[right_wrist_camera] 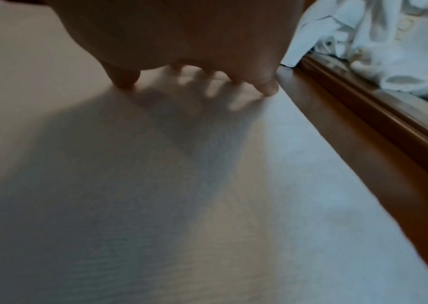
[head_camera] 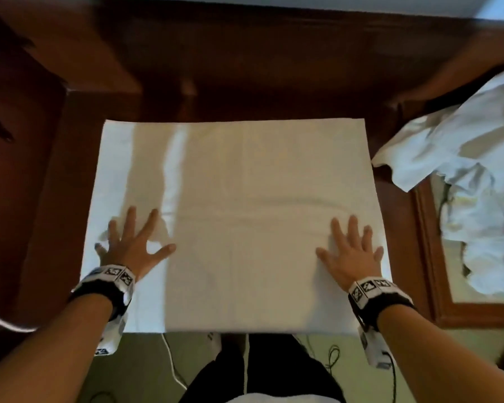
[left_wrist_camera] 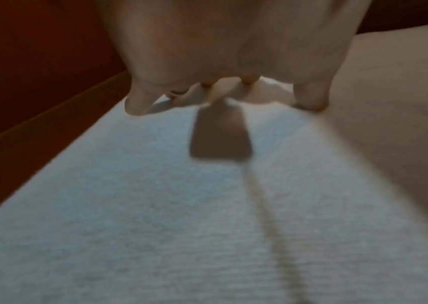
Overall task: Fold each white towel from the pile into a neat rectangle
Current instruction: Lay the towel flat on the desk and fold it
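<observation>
A white towel [head_camera: 236, 181] lies spread flat as a wide rectangle on the dark wooden table [head_camera: 274, 82]. My left hand [head_camera: 131, 245] rests palm down on its near left part, fingers spread and straight. My right hand [head_camera: 352, 251] lies the same way on its near right part. A low ridge of cloth runs across the towel between the two hands. In the left wrist view the towel [left_wrist_camera: 155, 205] fills the frame under the left hand [left_wrist_camera: 223, 61]. The right wrist view shows the towel [right_wrist_camera: 155, 205] below the right hand [right_wrist_camera: 194, 41]. A crumpled pile of white towels [head_camera: 472, 175] lies at the right.
The pile [right_wrist_camera: 389, 41] sits partly on a wooden framed tray [head_camera: 437, 274] at the table's right side. The table's near edge runs under my wrists; below it are my legs, a green floor and loose cables [head_camera: 172, 367].
</observation>
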`<state>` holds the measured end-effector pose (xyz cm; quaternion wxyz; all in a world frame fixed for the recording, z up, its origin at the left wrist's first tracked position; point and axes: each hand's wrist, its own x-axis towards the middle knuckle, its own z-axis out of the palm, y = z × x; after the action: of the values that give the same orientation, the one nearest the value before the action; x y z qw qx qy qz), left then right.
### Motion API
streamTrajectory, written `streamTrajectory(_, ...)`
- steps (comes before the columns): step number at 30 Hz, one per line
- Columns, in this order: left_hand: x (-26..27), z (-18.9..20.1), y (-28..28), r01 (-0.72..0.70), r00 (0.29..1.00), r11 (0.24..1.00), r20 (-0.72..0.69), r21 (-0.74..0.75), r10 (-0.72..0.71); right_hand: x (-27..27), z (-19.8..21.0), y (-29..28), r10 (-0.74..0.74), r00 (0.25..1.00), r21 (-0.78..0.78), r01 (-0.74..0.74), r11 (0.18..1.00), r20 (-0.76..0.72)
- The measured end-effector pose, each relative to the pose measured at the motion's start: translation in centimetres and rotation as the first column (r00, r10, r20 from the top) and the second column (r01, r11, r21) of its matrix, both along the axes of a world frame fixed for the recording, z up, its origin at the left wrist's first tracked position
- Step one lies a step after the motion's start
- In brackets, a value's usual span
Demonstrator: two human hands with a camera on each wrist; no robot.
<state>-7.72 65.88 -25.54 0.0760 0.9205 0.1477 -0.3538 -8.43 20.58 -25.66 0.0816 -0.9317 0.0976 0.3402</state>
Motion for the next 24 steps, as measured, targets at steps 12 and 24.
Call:
streamTrajectory(12,11.7,0.1,3.1,0.068,0.991,0.987,0.121,-0.144,-0.050,10.0,-0.4,1.1,-0.016,0.998,0.017,0.015,1.000,0.057)
streamTrajectory(24,-0.2,-1.0,0.1,0.115,0.992,0.993,0.044,0.024,-0.116,1.0,-0.5,0.7,0.119,0.993,-0.016,-0.119,0.993,0.018)
